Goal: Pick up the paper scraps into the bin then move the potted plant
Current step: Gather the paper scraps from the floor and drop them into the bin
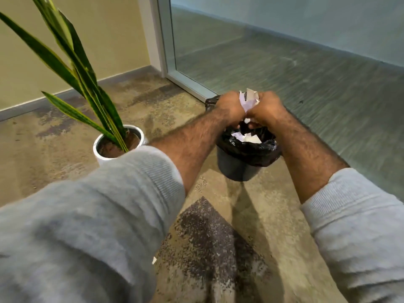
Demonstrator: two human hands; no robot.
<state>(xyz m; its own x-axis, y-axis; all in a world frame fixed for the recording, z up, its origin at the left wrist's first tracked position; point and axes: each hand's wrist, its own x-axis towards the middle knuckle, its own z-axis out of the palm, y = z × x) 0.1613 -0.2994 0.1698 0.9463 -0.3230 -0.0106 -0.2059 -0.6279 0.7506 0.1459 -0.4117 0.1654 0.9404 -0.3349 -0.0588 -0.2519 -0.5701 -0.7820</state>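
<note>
Both hands meet above the bin (pixel 238 169), which stands on the floor (pixel 251 215) just right of the view's centre. The left hand (pixel 229 109) and the right hand (pixel 267 109) are pressed together, fingers curled round a wad of paper scraps (pixel 249 98). The backs of the hands face the camera, so the fingertips are hidden. Only the wad's white tips stick out at twelve o'clock, with a sliver at six o'clock between the hands. More white pieces (pixel 247 137) lie inside the black liner (pixel 262 154), partly covered by the hands. A dark shape (pixel 211 103) at the left wrist's ten o'clock is too blurred to name. The potted plant (pixel 118 142) stands at nine o'clock of the bin, near but apart. Its white pot is partly cut off by the grey left sleeve (pixel 98 215), and its long leaves run out of view at the top left. One small white scrap (pixel 154 260) peeps from under that sleeve at six o'clock, mostly hidden. A glass panel (pixel 284 51) fills the two o'clock side.
</note>
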